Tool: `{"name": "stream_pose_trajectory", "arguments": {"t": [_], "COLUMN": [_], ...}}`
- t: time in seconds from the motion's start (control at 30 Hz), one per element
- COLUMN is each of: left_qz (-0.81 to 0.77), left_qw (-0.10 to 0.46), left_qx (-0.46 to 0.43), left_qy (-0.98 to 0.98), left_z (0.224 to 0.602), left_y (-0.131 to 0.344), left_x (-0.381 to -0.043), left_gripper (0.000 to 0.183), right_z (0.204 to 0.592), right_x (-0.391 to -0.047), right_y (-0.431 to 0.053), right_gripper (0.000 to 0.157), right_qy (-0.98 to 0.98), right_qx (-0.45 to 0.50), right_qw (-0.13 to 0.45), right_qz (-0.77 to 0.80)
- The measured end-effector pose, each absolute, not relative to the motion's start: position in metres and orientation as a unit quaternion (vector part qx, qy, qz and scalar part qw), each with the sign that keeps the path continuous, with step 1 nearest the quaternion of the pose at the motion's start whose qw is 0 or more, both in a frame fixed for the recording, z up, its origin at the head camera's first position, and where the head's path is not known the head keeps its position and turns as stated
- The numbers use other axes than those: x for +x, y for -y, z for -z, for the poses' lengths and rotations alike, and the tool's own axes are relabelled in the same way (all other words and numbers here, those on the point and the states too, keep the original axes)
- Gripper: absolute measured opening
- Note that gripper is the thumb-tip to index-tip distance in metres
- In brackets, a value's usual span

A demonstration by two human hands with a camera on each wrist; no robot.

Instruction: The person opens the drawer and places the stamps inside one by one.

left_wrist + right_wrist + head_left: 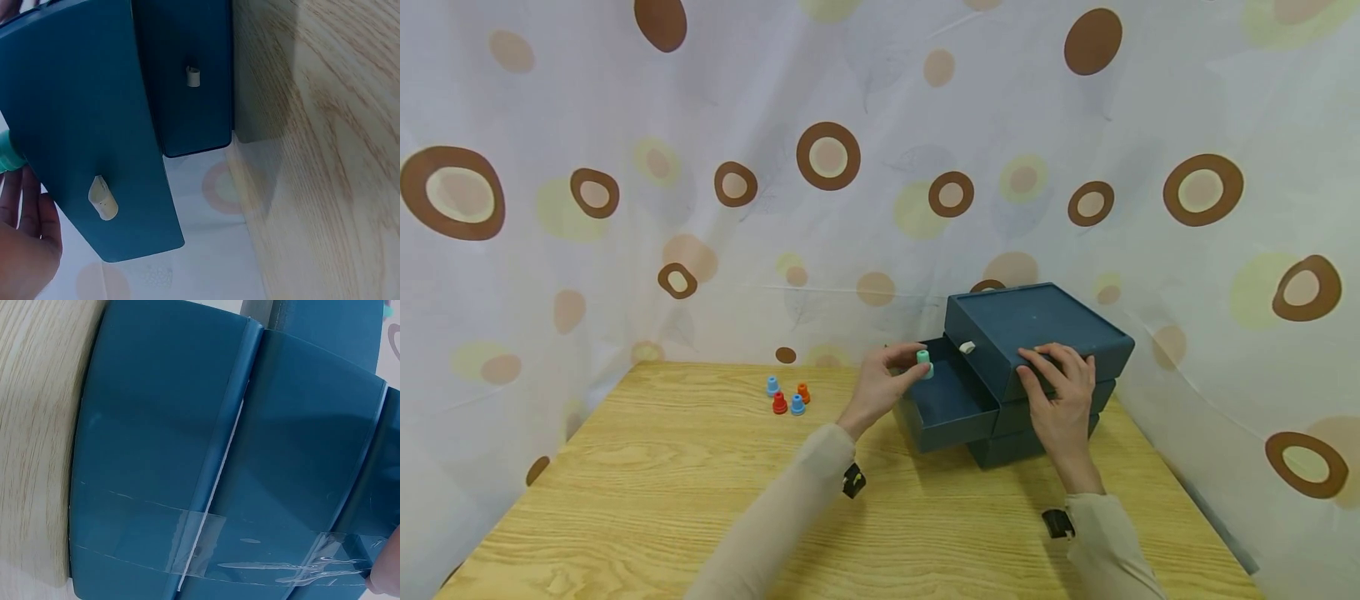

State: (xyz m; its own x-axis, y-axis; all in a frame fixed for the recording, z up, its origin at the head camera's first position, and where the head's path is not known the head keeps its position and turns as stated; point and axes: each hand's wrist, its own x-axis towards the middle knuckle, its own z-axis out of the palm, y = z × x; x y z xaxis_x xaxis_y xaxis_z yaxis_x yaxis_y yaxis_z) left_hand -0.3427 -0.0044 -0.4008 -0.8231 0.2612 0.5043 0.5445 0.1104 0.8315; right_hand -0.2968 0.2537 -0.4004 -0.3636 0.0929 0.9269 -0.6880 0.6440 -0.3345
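Observation:
Between its thumb and fingers, my left hand (883, 383) pinches a small mint-green cone-shaped peg (923, 357) above the pulled-out drawer (951, 429). In the left wrist view, the peg (9, 153) shows beside the drawer's upper edge, with the fingers curled behind it. The drawer belongs to a dark blue stacked drawer unit (1037, 317) and is the middle one. My right hand (1063, 396) rests on the unit's top near edge, fingers bent over the corner. In the right wrist view only a fingertip (386, 565) appears, near clear tape on the unit's side.
Two light blue pegs, a red peg (779, 403) and an orange peg (803, 392) stand grouped on the wooden table (647, 483), left of the drawer. A white pull tab (967, 347) sticks out from the top drawer. A patterned curtain (865, 242) hangs behind the table.

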Motion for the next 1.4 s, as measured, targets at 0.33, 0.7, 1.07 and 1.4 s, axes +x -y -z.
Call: {"name": "stream_pose_trajectory", "arguments": {"t": [0.33, 0.7, 1.07, 1.4], "left_qz": [0.589, 0.503, 0.428, 0.375], "left_qw": [0.098, 0.063, 0.046, 0.048], "left_qx": [-0.276, -0.285, -0.268, -0.271], "left_qy": [0.753, 0.814, 0.862, 0.885], "left_z": [0.395, 0.392, 0.385, 0.384], "left_y": [-0.01, -0.026, -0.038, -0.039], "left_x": [-0.352, -0.358, -0.353, -0.353], "left_gripper": [0.034, 0.029, 0.029, 0.028], "right_z": [0.401, 0.403, 0.401, 0.401], "right_x": [-0.296, -0.297, -0.297, -0.296], "right_y": [-0.254, -0.254, -0.254, -0.253], "right_gripper": [0.021, 0.021, 0.022, 0.022], "right_qy": [0.738, 0.738, 0.738, 0.738], "right_qx": [0.198, 0.198, 0.202, 0.201], "right_qw": [0.525, 0.526, 0.527, 0.525], "right_qz": [-0.375, -0.374, -0.369, -0.374]}}
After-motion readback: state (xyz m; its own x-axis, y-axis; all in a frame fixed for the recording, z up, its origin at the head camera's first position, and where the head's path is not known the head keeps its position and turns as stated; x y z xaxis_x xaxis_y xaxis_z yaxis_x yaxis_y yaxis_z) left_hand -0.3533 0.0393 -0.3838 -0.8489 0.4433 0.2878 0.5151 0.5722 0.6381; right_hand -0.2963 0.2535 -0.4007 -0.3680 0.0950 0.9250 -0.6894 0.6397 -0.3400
